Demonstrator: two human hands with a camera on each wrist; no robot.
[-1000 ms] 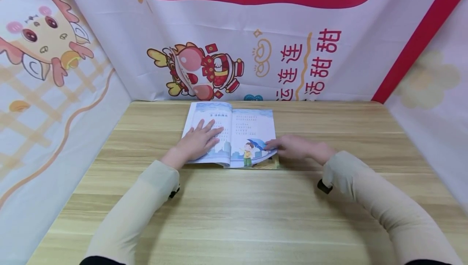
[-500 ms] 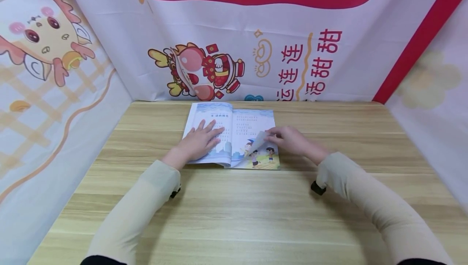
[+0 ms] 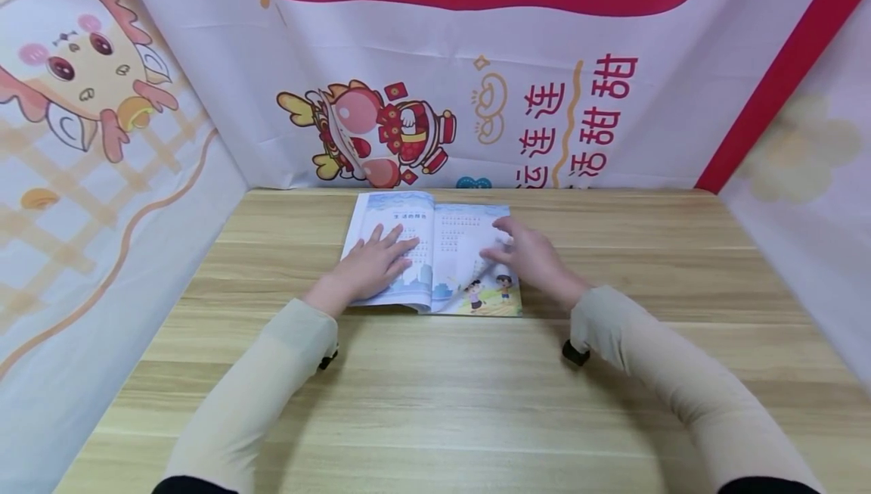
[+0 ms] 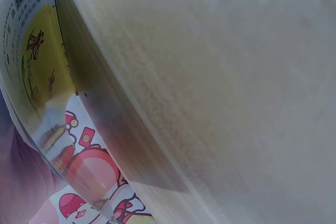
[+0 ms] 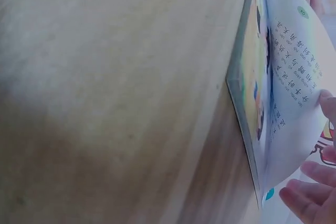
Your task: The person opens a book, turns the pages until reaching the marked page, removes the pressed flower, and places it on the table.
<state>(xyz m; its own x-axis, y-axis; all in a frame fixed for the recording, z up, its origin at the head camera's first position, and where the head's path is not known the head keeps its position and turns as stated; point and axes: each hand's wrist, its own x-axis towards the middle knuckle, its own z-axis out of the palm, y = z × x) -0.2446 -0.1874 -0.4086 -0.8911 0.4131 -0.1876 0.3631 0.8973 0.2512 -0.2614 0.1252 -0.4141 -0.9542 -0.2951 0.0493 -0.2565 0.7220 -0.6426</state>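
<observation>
Head view: open picture book at far middle of worktop, left hand flat on left page, right hand pinching lifted right page; right wrist view: page curling over fingertips.

The right wrist view looks along a pale wooden tabletop, most of it blurred. At the right lies an open picture book, seen edge-on, its colourful lower page flat on the wood. A white page printed with Chinese characters and a small green page-number dot curves up from it. Fingertips of the right hand touch that lifted page at its lower edge
</observation>
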